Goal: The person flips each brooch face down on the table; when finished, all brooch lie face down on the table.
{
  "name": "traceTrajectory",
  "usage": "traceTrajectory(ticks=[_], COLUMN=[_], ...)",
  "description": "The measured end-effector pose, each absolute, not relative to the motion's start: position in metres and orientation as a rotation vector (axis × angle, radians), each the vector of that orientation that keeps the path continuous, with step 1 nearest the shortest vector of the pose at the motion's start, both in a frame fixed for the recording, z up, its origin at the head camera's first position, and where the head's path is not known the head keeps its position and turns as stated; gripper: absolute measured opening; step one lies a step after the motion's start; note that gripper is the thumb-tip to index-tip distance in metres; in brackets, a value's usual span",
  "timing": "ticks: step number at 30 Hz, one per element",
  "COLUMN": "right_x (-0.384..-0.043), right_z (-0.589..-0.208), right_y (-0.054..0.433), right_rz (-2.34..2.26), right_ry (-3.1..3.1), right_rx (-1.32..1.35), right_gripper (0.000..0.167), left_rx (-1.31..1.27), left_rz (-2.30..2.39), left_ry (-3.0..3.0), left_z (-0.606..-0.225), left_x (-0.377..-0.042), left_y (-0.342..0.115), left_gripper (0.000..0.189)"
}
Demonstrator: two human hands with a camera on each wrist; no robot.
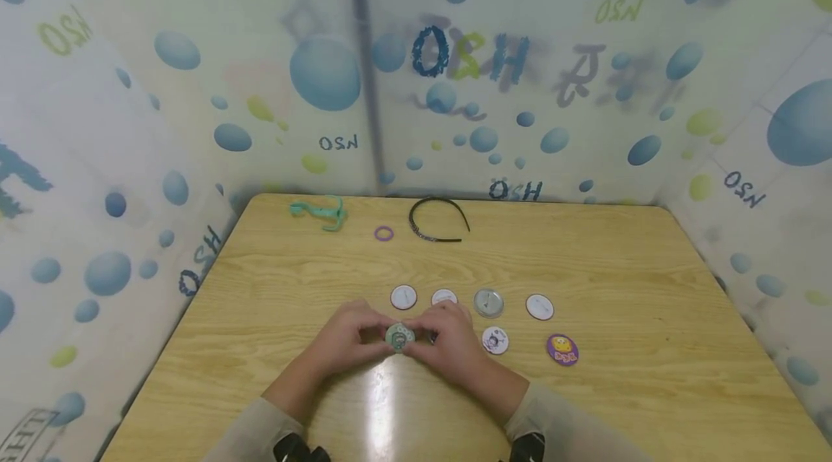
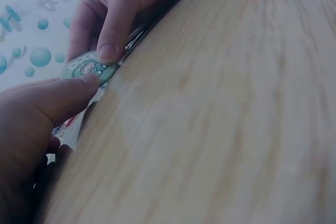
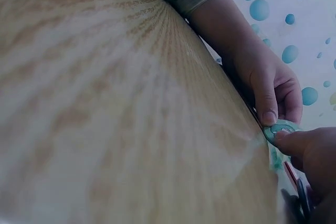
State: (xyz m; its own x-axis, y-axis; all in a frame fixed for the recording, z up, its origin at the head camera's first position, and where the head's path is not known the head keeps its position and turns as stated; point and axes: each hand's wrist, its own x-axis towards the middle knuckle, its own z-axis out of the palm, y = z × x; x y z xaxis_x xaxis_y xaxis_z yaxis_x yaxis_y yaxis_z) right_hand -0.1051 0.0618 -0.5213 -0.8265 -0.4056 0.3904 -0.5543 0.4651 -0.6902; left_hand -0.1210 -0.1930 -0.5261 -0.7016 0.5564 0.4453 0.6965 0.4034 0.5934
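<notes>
Both hands pinch a round green button badge with a cartoon figure on its face, just above the table. My left hand grips its left edge between thumb and fingers. On the opposite edge, my right hand holds it the same way. The badge shows its printed side in the left wrist view, with a thumb on each side. In the right wrist view the badge is partly covered by the thumbs. Beside the right hand lies a white badge with a drawing.
Behind the hands lie badges back-up: white ones, another white badge partly hidden, and a silver one. A purple badge lies right. Farther back are a teal plastic object, purple ring and black headband.
</notes>
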Motion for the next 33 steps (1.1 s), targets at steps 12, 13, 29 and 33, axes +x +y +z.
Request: traceTrajectory(ticks=[12,13,29,33], right_x=[-0.1065,-0.1066,-0.1074,-0.1072], right_z=[-0.5247,-0.5248,-0.5270,-0.5268], right_y=[0.0615,0.0614,0.0601,0.0596], right_rz=[1.343,1.344,1.260,1.219], right_ry=[-2.436,-2.432,-2.394,-2.401], right_rx=[0.889,0.891,0.944,0.956], right_gripper=[0.021,0.021,0.017,0.018], left_rx=[-1.065,-1.066,-1.133,-1.152], left_rz=[-1.212,-1.216,-1.259,-1.263], left_ry=[-2.542,-2.539,-2.426,-2.409], left_z=[-0.5285,-0.5286,-0.5282,-0.5296], left_x=[-0.1203,-0.1204,-0.1227,-0.1229], left_y=[-0.1928,-0.1928,-0.1915,-0.1918], left_gripper=[0.023,0.022,0.021,0.023])
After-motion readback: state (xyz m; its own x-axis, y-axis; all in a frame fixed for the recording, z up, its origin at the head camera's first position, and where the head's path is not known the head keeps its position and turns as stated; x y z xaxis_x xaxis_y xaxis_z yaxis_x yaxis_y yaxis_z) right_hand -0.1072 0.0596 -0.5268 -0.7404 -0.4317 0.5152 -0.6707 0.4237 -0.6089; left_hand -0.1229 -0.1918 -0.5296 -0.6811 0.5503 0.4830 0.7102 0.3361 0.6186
